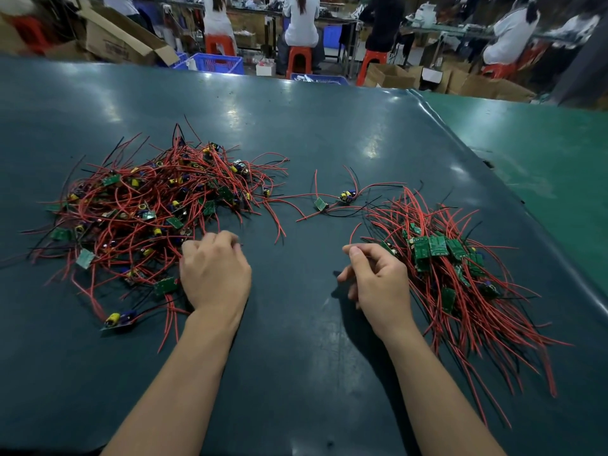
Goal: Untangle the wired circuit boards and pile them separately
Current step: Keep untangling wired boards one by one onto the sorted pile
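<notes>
The left hand (215,273) lies knuckles-up at the near right edge of the tangled heap (154,205), its fingers curled down into the red wires; whether they actually grip a wire cannot be told, since the fingertips are hidden. The right hand (378,281) hovers just beside the sorted pile (460,284), fingers loosely curled, with thumb and forefinger pinching the end of a single red wire (353,233) that arcs up from them. Both forearms reach in from the near edge of the dark green table mat (296,373).

The tangled heap sits to the left: red and black leads knotted round small green circuit boards with yellow and blue components. One board with a yellow part (119,319) lies loose at the heap's near edge. The sorted pile, on the right, has its boards stacked together near its far end and the wires fanning towards the near edge.

Between the two, further out, two stray boards (334,200) lie with their leads sprawled on the mat.

Beyond the table stand cardboard boxes (121,41), blue crates (218,63) and red stools (299,59) where people sit at benches.
</notes>
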Demonstrator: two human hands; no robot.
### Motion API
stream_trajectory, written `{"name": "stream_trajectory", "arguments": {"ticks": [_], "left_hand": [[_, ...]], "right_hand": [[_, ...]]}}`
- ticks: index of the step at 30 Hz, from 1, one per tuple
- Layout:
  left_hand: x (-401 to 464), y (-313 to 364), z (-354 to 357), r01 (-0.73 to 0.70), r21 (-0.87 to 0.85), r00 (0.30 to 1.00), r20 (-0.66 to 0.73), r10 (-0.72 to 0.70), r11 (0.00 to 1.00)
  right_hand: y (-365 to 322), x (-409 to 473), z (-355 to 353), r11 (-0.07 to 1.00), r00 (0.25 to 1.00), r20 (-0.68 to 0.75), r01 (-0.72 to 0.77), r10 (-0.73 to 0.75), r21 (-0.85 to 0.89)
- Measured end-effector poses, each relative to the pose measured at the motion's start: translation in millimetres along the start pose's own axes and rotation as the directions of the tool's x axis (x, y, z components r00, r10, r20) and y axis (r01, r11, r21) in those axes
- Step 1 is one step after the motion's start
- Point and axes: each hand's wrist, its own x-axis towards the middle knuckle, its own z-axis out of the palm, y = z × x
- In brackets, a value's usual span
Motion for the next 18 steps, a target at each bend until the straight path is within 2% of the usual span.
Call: {"name": "stream_trajectory", "arguments": {"ticks": [3,5,7,9,11,13,14,18], "left_hand": [[-6.4,6.9,-1.7,-0.116,-0.200,0.992,-0.073,0.103,0.973],[-9.5,10.7,-2.1,-0.176,-0.269,0.980,-0.138,0.143,0.947],[-6.8,9.7,-1.9,-0.157,-0.185,0.967,-0.229,0.113,0.970],[-0.2,4.7,-2.9,-0.033,-0.062,0.956,-0.292,0.013,0.998],[3.2,1.6,-2.5,0.057,0.021,0.983,-0.175,-0.052,0.998],[1.9,0.7,2.8,0.024,0.080,1.000,-0.002,-0.023,0.997],[1.3,0.1,4.8,-0.001,0.055,1.000,0.030,0.000,0.998],[1.4,-1.2,-0.4,-0.005,-0.179,0.999,-0.051,-0.004,0.984]], "right_hand": [[0.2,0.1,-0.6,1.000,1.000,0.001,-0.002,0.002,-0.007],[-0.1,-0.4,-0.9,1.000,1.000,0.011,0.002,-0.002,-0.018],[0.4,-1.2,-1.3,1.000,1.000,0.020,0.010,-0.010,-0.030],[1.0,-1.7,-1.3,0.999,1.000,0.022,0.022,-0.021,-0.043],[1.9,-1.4,-0.6,0.999,0.999,0.021,0.026,-0.025,-0.046],[2.8,-0.9,0.0,0.999,1.000,0.019,0.022,-0.022,-0.046],[3.1,-0.3,0.1,0.999,1.000,0.019,0.021,-0.021,-0.047],[3.3,-0.6,0.1,0.998,0.999,0.021,0.030,-0.030,-0.047]]}}
